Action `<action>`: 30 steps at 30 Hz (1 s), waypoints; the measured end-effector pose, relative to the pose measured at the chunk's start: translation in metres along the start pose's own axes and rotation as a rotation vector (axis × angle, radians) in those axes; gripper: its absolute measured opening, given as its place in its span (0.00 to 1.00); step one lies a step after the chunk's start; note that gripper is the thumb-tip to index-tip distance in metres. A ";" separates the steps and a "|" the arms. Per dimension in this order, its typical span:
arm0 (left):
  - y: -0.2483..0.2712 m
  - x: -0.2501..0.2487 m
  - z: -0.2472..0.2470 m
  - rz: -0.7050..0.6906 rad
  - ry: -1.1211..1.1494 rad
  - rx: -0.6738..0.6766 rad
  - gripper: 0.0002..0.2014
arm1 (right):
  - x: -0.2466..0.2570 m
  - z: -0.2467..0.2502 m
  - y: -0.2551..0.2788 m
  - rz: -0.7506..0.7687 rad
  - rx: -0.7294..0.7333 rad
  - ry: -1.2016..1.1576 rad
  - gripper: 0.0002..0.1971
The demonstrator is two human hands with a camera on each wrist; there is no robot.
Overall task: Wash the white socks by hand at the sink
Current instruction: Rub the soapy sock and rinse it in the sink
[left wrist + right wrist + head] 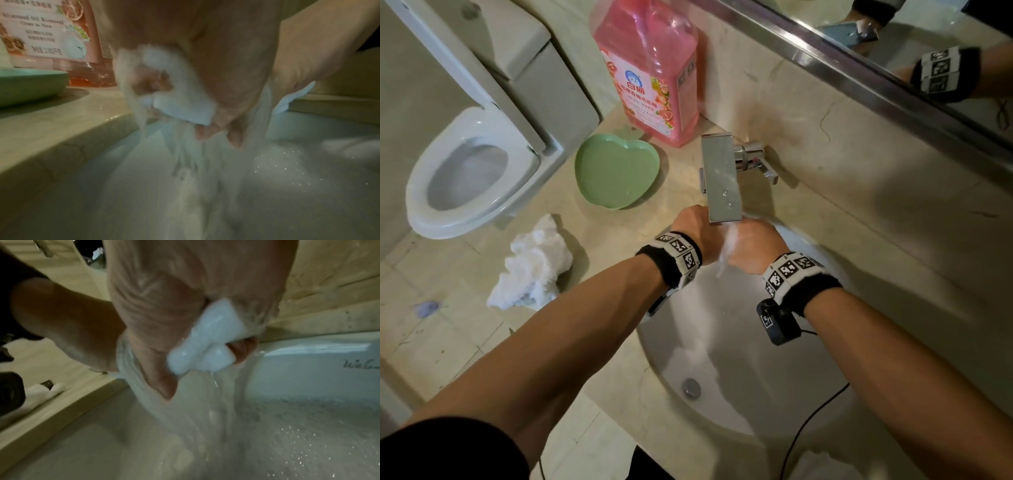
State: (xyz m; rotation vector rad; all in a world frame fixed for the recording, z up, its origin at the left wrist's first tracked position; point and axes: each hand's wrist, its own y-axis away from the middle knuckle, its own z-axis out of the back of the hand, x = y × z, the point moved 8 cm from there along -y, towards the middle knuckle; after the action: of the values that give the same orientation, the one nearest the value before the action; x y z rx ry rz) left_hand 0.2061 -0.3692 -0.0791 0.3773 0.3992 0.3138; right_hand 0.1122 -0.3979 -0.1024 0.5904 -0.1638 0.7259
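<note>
Head view looks down; wrist views close, sharing the sink (825,394).

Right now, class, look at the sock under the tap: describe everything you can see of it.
The sock is white, soaked cloth, bunched into a tight wad. Both hands, left hand and right hand, grip it under the tap, over the sink. Curled fingers press into it, with folds bulging out between them. Water streams from it into the sink. Its full shape is hidden.
</note>
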 end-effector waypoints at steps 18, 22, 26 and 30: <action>0.006 -0.002 0.015 -0.197 0.416 0.192 0.33 | -0.033 -0.016 0.011 -0.179 -0.132 -0.671 0.29; 0.021 0.024 0.023 -0.165 0.617 0.113 0.23 | -0.008 -0.036 0.015 -0.152 0.120 -1.008 0.29; 0.033 0.048 0.024 -0.141 0.737 0.046 0.28 | 0.001 -0.025 0.007 -0.215 0.071 -1.122 0.20; 0.036 0.059 0.019 -0.056 0.677 0.007 0.30 | 0.016 -0.012 -0.002 -0.118 -0.011 -0.994 0.10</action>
State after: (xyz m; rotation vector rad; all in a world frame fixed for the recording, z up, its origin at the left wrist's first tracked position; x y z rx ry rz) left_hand 0.2583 -0.3214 -0.0666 0.2578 1.0722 0.3816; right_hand 0.1248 -0.3826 -0.1076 0.9039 -1.0411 0.2616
